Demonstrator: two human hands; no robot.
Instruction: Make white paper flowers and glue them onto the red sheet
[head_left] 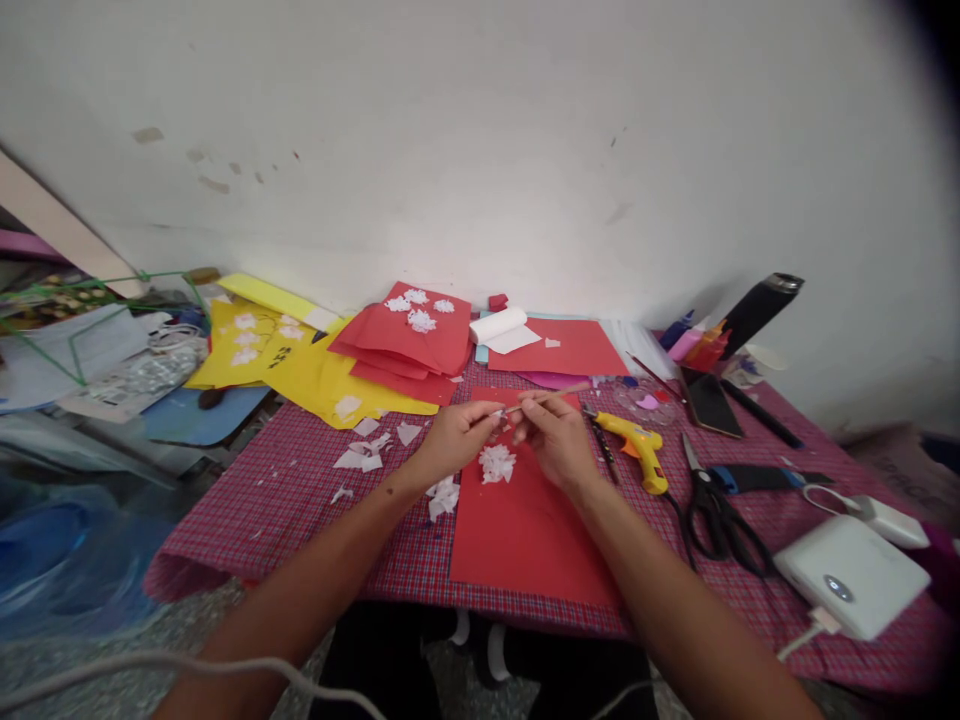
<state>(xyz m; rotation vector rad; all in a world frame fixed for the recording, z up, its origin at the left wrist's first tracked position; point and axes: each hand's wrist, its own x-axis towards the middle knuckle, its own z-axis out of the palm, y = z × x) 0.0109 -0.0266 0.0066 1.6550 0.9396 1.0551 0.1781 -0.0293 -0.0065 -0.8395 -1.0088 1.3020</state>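
Observation:
Above a red sheet of paper (525, 540), my two hands work close together. My right hand (553, 432) is closed on a thin wooden stick (566, 390), which slants up to the right. My left hand (461, 440) pinches a small white scrap, probably paper, at the stick's lower left end; fingers partly hide it. Just below the hands, a cluster of crumpled white paper bits (497, 464) sits on the red sheet. Left of that sheet lie a small pile of white scraps (443, 497) and loose torn white pieces (364, 455) on the checked cloth.
A yellow glue gun (634, 440), black scissors (720, 520) and a white power adapter (851, 575) lie to the right. Red sheets with white flowers (442, 345), a white paper roll (499, 328) and yellow paper (315, 375) are behind. A black flask (761, 312) leans back right.

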